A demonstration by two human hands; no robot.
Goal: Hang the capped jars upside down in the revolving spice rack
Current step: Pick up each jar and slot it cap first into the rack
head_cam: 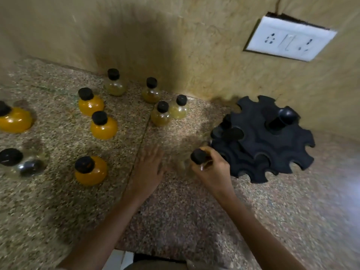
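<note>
The jar (pixel 198 155) I mean to hang is in my right grip (pixel 212 168), fingers curled round its glass body so that little more than the black cap shows past my knuckles. It is off the table (pixel 175 211) and tilted. Its long axis runs roughly sideways, with the cap out to my left and a little toward me and the base end tucked into my palm on the rack side.

The black revolving rack (pixel 272 145) stands just beside that grip, to the right and slightly farther away. Its scalloped rim (pixel 259 178) is the nearest part, and the centre post (pixel 282 117) is beyond. So the cap points away from where it has to go. As I judge it, I must turn the jar cap-down and bring the neck round to face an open notch before it can slide in. A dark round shape (pixel 232 134) sits at the near upper tier; it may be a cap, but blur keeps me from telling.

My left grip (pixel 150 168) is spread flat and holds nothing, low over the table to the left of the jar and farther from the rack than my right.

Farther left stand the waiting jars, all upright: orange ones (pixel 104 127) nearer and paler ones (pixel 160 116) toward the wall (pixel 136 36).
</note>
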